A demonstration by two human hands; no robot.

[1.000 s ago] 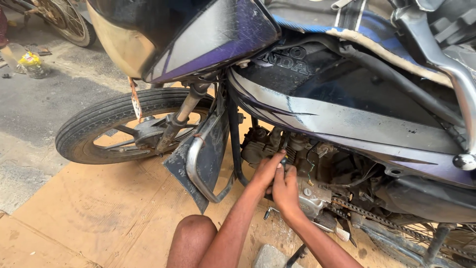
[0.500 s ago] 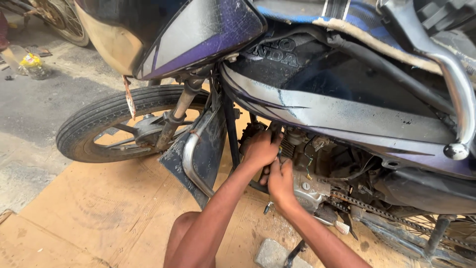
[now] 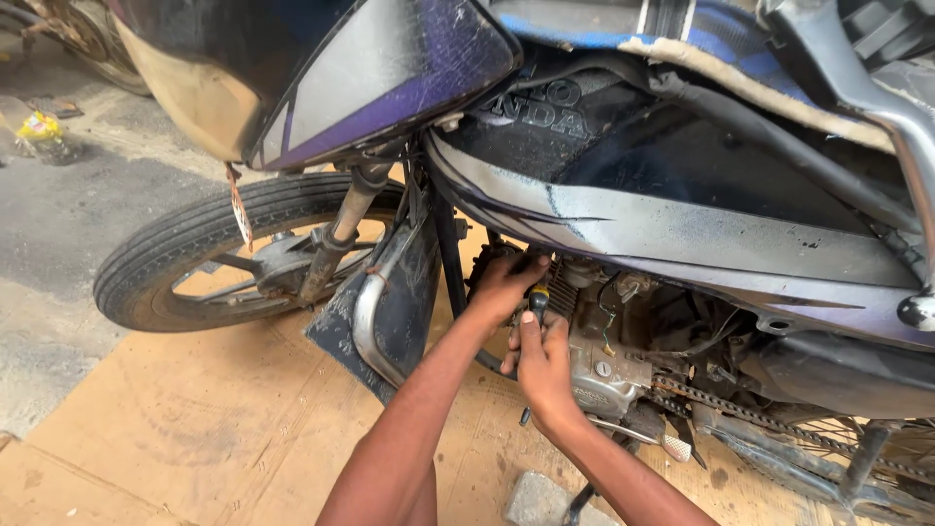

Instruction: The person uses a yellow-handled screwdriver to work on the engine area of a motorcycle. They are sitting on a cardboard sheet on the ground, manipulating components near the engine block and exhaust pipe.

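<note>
Both hands have crept forward and up along the engine since the earlier frame. Left hand now presses its fingers onto the cylinder under the fuel tank; right hand is clamped on a dark screwdriver, tip up at the engine. Side panel remains fitted; chain lies bare. A small yellow wrapper lies on the ground far left.

An open-air roadside motorcycle repair spot is shown: a dusty purple and black motorcycle is stood on flattened cardboard sheets beside rough asphalt, and another wheel is seen behind.
</note>
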